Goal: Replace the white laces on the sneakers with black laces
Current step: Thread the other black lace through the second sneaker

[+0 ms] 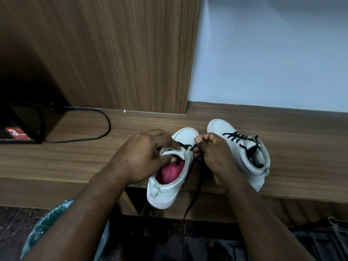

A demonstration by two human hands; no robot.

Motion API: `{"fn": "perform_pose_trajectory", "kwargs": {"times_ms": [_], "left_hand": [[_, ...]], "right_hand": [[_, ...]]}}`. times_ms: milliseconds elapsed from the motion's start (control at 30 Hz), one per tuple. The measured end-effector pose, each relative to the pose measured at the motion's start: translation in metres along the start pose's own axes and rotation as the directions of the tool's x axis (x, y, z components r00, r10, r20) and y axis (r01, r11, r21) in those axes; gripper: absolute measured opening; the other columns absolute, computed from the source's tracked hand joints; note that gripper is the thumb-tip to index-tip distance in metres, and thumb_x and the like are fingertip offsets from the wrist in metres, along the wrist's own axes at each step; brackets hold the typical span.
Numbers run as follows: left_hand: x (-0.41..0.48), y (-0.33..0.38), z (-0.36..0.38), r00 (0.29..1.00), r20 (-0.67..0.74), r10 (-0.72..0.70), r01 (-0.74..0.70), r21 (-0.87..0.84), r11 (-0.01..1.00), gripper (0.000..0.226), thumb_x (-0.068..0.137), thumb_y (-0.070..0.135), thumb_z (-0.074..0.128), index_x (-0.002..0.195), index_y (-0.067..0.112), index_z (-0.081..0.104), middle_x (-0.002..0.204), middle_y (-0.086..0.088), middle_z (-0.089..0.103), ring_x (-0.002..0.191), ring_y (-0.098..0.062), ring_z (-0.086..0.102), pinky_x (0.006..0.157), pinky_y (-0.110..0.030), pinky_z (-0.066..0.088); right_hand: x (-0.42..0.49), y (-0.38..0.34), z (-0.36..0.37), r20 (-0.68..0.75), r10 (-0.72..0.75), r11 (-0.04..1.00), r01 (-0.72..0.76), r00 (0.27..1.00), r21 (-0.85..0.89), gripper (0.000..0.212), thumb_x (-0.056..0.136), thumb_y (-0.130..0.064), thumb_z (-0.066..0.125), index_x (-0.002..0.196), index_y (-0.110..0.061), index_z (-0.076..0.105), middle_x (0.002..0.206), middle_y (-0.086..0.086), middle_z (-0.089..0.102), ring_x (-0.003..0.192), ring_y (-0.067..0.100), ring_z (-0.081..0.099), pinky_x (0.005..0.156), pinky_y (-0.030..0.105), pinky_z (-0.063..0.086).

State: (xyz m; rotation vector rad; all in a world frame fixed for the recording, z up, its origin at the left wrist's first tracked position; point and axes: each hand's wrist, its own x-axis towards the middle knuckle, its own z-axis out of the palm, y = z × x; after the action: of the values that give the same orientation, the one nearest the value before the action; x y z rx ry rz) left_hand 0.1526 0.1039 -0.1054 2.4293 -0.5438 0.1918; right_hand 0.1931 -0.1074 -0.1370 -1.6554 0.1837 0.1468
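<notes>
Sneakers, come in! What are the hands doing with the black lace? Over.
Left hand grips the near sneaker by its tongue. Right hand pinches the black lace at the eyelets. Other sneaker already laced black. Lace tail dangles off the wooden ledge.

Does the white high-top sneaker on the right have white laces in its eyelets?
No, the white high-top sneaker on the right is threaded with a black lace crossing its eyelets.

**White shoes, black laces, brown wood**

You have two white sneakers before you. The near sneaker shows a pink-red insole; the far sneaker carries criss-crossed black lacing. The loose lace is black too. Shelf and panel are brown woodgrain, the wall pale blue, the cable black, the sticker red with a white 3.
</notes>
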Motion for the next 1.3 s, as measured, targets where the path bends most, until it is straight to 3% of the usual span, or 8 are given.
{"fn": "perform_pose_trajectory", "kwargs": {"times_ms": [133,367,567,800,867,967,1167,1300], "left_hand": [[0.000,0.003,0.005,1.000,-0.011,-0.018,0.019,0.099,0.995,0.035,0.084,0.018,0.079,0.113,0.037,0.076,0.114,0.020,0.066,0.106,-0.001,0.062,0.087,-0.037,0.053],[0.000,0.013,-0.001,0.992,-0.126,0.011,0.023,0.269,0.963,0.023,0.095,0.042,0.063,0.115,0.044,0.073,0.099,0.017,0.069,0.087,-0.007,0.065,0.069,-0.038,0.054],[0.000,0.010,-0.001,0.992,-0.123,-0.031,0.050,0.155,0.987,0.021,0.092,0.049,0.070,0.112,0.044,0.074,0.096,0.019,0.067,0.080,0.001,0.057,0.072,-0.038,0.054],[-0.002,0.003,0.001,0.987,-0.113,-0.111,0.103,-0.071,0.992,0.030,0.076,0.058,0.078,0.101,0.040,0.076,0.095,0.023,0.070,0.082,-0.003,0.066,0.074,-0.033,0.056],[-0.001,0.001,0.001,0.988,-0.105,-0.113,0.101,-0.116,0.988,0.034,0.074,0.065,0.076,0.098,0.040,0.077,0.096,0.022,0.071,0.083,-0.004,0.067,0.074,-0.031,0.055],[-0.002,0.000,0.002,0.984,-0.118,-0.133,0.111,-0.181,0.977,0.037,0.075,0.076,0.067,0.090,0.044,0.076,0.094,0.022,0.072,0.084,-0.006,0.068,0.071,-0.026,0.053],[0.004,-0.002,0.008,0.944,-0.241,-0.226,0.181,-0.195,0.964,0.033,0.089,0.067,0.061,0.084,0.038,0.075,0.088,0.023,0.071,0.085,-0.002,0.068,0.072,-0.023,0.049],[0.008,-0.001,0.011,0.910,-0.290,-0.297,0.254,-0.177,0.951,0.019,0.093,0.051,0.067,0.077,0.042,0.070,0.083,0.025,0.069,0.080,0.002,0.064,0.065,-0.011,0.039]], "right_hand": [[0.000,0.002,0.001,0.001,-0.003,0.998,0.002,1.000,0.067,0.009,0.102,-0.010,0.060,0.094,-0.009,0.064,0.068,0.001,0.068,0.058,0.010,0.061,0.060,0.021,0.052],[0.001,0.005,0.005,0.036,0.000,0.984,-0.007,0.999,0.178,0.010,0.102,-0.006,0.059,0.095,-0.010,0.064,0.076,0.005,0.074,0.069,0.012,0.070,0.073,0.029,0.056],[0.001,0.004,0.007,0.033,0.007,0.981,-0.013,0.999,0.192,0.010,0.100,-0.007,0.062,0.092,-0.012,0.066,0.076,0.005,0.073,0.070,0.013,0.070,0.074,0.031,0.058],[0.002,-0.001,-0.007,0.050,-0.085,0.995,0.083,0.995,0.050,0.011,0.097,-0.007,0.068,0.092,-0.016,0.070,0.076,0.001,0.072,0.071,0.013,0.065,0.069,0.026,0.054],[0.004,-0.004,-0.015,0.080,-0.186,0.957,0.199,0.979,-0.212,0.015,0.095,-0.007,0.070,0.092,-0.022,0.074,0.080,-0.003,0.074,0.074,0.009,0.067,0.074,0.022,0.054],[0.005,-0.008,-0.023,0.153,-0.292,0.793,0.329,0.944,-0.513,0.020,0.091,-0.011,0.073,0.091,-0.031,0.076,0.078,-0.011,0.073,0.072,-0.004,0.064,0.069,0.008,0.045],[0.006,-0.008,-0.022,0.115,-0.207,0.702,0.229,0.972,-0.674,0.022,0.094,-0.029,0.069,0.073,-0.031,0.067,0.071,-0.011,0.072,0.069,0.004,0.065,0.066,0.025,0.046],[0.003,-0.010,-0.025,0.158,-0.024,0.882,0.095,0.987,-0.461,0.030,0.101,-0.034,0.060,0.074,-0.021,0.062,0.068,-0.005,0.071,0.066,0.014,0.065,0.069,0.033,0.050]]}}
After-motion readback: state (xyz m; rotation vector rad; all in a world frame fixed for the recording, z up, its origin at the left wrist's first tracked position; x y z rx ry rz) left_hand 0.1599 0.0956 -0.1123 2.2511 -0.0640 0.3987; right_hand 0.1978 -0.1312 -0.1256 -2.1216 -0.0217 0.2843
